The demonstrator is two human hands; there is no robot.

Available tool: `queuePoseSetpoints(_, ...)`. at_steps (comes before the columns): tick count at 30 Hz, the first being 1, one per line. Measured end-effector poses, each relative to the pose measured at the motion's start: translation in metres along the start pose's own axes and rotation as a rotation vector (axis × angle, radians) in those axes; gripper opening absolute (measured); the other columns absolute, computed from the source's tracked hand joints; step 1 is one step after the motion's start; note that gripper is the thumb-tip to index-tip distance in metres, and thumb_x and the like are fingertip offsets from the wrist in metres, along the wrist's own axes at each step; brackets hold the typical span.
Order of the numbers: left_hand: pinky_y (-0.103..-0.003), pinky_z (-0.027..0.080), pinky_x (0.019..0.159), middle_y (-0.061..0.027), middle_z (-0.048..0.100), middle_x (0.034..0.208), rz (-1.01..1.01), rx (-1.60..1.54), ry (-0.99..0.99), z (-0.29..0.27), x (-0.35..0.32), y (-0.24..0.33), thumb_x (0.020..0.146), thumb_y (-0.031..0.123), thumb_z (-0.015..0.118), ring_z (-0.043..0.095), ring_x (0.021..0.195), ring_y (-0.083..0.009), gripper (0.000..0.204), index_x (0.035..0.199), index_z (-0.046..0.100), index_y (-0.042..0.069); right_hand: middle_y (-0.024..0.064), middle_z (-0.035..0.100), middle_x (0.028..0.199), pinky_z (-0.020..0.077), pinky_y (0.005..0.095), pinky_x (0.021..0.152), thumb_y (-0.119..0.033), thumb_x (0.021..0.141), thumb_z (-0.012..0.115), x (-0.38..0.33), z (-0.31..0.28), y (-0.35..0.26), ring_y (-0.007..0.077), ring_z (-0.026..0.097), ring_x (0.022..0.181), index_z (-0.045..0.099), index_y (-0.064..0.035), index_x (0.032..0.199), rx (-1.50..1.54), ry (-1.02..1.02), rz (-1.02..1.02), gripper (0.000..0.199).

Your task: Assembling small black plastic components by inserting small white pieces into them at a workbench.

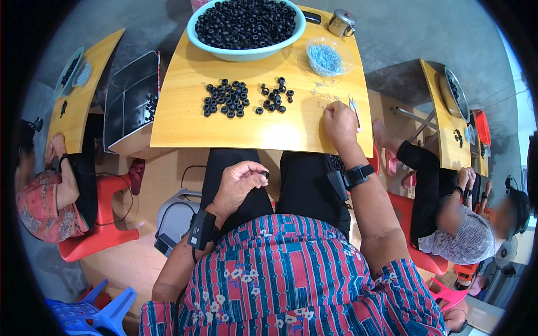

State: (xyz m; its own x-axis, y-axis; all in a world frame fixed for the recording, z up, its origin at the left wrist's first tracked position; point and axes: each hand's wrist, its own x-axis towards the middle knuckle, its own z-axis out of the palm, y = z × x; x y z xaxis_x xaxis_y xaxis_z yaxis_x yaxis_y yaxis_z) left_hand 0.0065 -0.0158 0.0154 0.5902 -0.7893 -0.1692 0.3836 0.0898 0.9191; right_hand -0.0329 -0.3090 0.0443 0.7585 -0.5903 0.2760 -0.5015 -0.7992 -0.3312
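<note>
My left hand [240,182] is above my lap, short of the table's near edge, pinching a small black ring-shaped part [265,174] between thumb and fingertips. On the table's right side rests my right hand [341,123], its fingers curled together; what they hold, if anything, is hidden. Just beyond it lie tiny clear pieces [328,96], and a small pair of scissors [355,110] is close on its right. Two groups of black ring-shaped parts sit on the yellow wooden table [185,126]: a larger group [227,98] and a smaller one [274,99].
A light blue basin [246,54] heaped with black parts stands at the far edge. Right of it are a clear tub [326,59] of bluish pieces and a metal cup [342,23]. A black-lined box [131,95] stands left. People sit at tables on both sides.
</note>
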Motion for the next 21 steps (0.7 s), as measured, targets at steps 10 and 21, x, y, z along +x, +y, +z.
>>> queuePoseSetpoints(10, -0.025, 0.053, 0.074, -0.0047, 0.062, 0.085, -0.06, -0.181, 0.019, -0.003, -0.001, -0.014, 0.09, 0.006, 0.059, 0.06, 0.078, -0.0098, 0.014, 0.101, 0.06, -0.002, 0.0158, 0.062, 0.072, 0.0488, 0.0355, 0.063, -0.008, 0.082, 0.061, -0.04, -0.022, -0.023, 0.0268, 0.062, 0.065, 0.061, 0.0007, 0.084, -0.006, -0.048, -0.317, 0.009)
queuePoseSetpoints(21, -0.032, 0.052, 0.085, -0.002, 0.059, 0.093, -0.081, -0.289, -0.034, -0.006, 0.006, -0.005, 0.091, 0.008, 0.058, 0.059, 0.087, -0.0109, 0.014, 0.105, 0.057, 0.004, 0.0101, 0.057, 0.075, 0.047, 0.0316, 0.062, -0.005, 0.083, 0.063, -0.08, -0.035, -0.086, 0.0227, 0.057, 0.067, 0.058, -0.0017, 0.087, 0.594, -0.44, -0.457, 0.007)
